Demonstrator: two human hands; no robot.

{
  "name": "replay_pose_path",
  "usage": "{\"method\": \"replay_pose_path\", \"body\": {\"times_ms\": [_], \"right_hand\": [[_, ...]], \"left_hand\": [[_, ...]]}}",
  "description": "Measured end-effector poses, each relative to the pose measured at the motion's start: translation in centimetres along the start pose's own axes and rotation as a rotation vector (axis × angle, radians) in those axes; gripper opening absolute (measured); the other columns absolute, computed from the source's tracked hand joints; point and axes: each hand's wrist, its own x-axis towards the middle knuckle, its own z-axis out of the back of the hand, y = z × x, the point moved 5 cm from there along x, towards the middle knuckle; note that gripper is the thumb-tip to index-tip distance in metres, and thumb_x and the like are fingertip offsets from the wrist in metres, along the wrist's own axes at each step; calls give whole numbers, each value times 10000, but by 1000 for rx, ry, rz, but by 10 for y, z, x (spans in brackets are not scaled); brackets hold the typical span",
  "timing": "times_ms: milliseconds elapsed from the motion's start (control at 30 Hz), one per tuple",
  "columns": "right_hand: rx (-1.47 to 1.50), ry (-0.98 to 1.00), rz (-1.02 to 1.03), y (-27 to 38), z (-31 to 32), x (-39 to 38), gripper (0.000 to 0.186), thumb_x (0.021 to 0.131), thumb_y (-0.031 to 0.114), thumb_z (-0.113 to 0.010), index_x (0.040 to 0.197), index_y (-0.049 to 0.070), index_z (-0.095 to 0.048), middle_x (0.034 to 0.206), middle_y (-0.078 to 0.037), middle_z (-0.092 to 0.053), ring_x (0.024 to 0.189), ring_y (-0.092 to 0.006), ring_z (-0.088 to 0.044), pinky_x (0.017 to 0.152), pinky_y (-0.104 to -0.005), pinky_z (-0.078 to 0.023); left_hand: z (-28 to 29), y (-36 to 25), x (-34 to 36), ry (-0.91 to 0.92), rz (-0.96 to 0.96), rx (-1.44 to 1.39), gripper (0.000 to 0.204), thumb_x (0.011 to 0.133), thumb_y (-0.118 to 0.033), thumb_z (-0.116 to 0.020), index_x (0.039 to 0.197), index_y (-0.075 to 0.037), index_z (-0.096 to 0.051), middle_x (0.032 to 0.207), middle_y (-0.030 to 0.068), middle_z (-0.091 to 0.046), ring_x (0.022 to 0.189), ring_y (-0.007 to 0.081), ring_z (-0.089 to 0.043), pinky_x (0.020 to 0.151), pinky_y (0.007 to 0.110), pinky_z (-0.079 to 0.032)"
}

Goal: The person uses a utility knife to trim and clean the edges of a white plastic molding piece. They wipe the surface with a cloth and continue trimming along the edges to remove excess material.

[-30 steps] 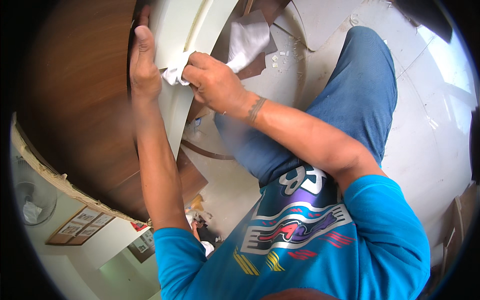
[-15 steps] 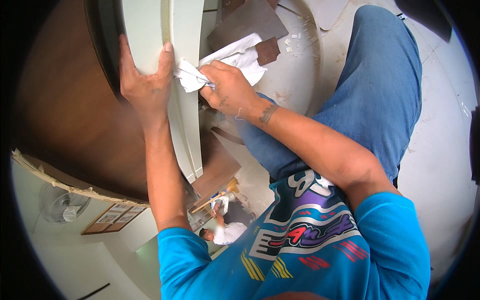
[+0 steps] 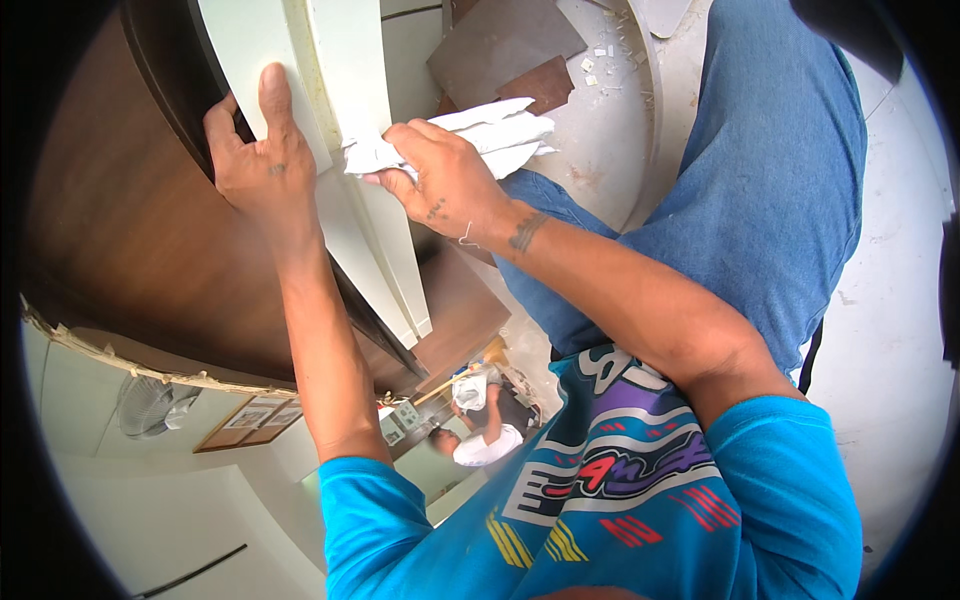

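My left hand (image 3: 266, 170) grips the long white panel (image 3: 352, 55), its thumb flat on the face and its fingers at the dark edge strip (image 3: 165, 70). A lengthwise groove runs down the panel. In my right hand (image 3: 445, 178) is a bunched white cloth (image 3: 515, 138), pinched so that its front end touches the panel near the groove. The rest of the cloth trails off to the right behind my knuckles. Left of the panel spreads a large dark brown wooden surface (image 3: 120, 210).
Brown board offcuts (image 3: 510, 50) lie on the pale floor beyond the cloth, with small white chips (image 3: 590, 68) beside them. My jeans-clad leg (image 3: 780, 160) is on the right. Past the panel's lower end, another person (image 3: 485, 440) handles something white. A fan (image 3: 148, 405) stands lower left.
The whole view has shifted slightly. My left hand has moved down-left along with the panel in view, and my right hand has turned, with the cloth more gathered against the panel.
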Motion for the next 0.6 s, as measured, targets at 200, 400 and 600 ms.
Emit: {"method": "replay_pose_path", "body": {"times_ms": [200,400,600], "right_hand": [[132,-132,-57,25,-7,9,235,913,147,-771,909,-32,-619,863,-227,-651,803,-437,-652,721,-484,-527],[48,-256,-64,38,-13,45,345,894,184,-815,786,-34,-571,762,-256,-634,700,-450,-632,655,-471,-517],[-40,-244,-48,62,13,93,216,911,144,-739,860,-57,-679,803,-256,-690,777,-433,-697,719,-477,-554]], "left_hand": [[4,16,-6,60,-11,-17,517,1099,-454,-549,1174,41,-676,1006,118,-723,911,168,-668,823,315,-528],[2,43,-5,162,-105,-256,669,1120,-526,-452,1388,72,-591,1314,188,-671,1168,225,-653,992,351,-511],[-2,61,-8,183,-86,-369,758,1112,-579,-420,1450,93,-508,1382,186,-617,1230,242,-614,1054,369,-473]]}}
